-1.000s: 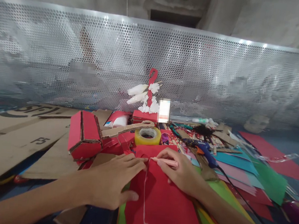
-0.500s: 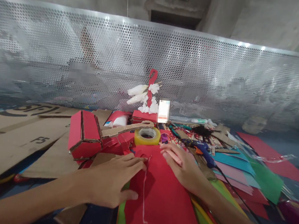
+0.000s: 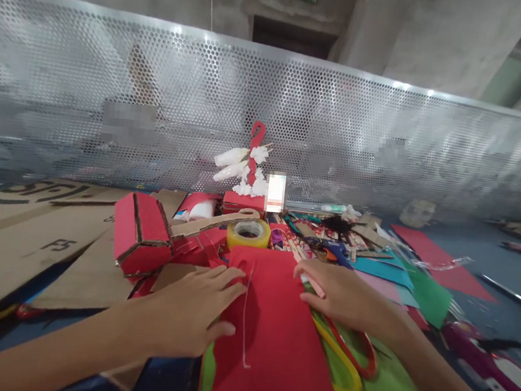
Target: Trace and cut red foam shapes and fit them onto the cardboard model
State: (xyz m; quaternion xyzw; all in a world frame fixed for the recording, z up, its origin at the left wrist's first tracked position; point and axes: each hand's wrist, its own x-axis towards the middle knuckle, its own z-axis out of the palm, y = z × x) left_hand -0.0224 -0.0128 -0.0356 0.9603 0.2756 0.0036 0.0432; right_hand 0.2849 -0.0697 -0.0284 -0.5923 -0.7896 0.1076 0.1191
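A sheet of red paper (image 3: 286,339) lies in front of me with a thin white line down its left part. My left hand (image 3: 206,304) rests on the sheet's left edge, fingers stretched out and thumb apart. My right hand (image 3: 343,295), at the sheet's right edge, is closed around a pale pink, pen-like stick (image 3: 315,285); its exact kind is unclear. Below that hand are scissors (image 3: 353,383) with red and yellow handles; their blades are hidden. Green sheets (image 3: 389,386) lie under the red paper.
Beyond the paper sits a yellow tape roll (image 3: 263,237). A red-covered cardboard piece (image 3: 139,236) and cardboard sheets (image 3: 71,245) are at left. A blue glue gun (image 3: 338,252), coloured paper (image 3: 386,270) and a purple tool (image 3: 488,359) lie right. A perforated metal screen (image 3: 181,102) stands behind.
My right hand has moved right with the pink stick, to the sheet's edge. More of the scissor handles shows. My left hand stays on the paper while the view has turned slightly right.
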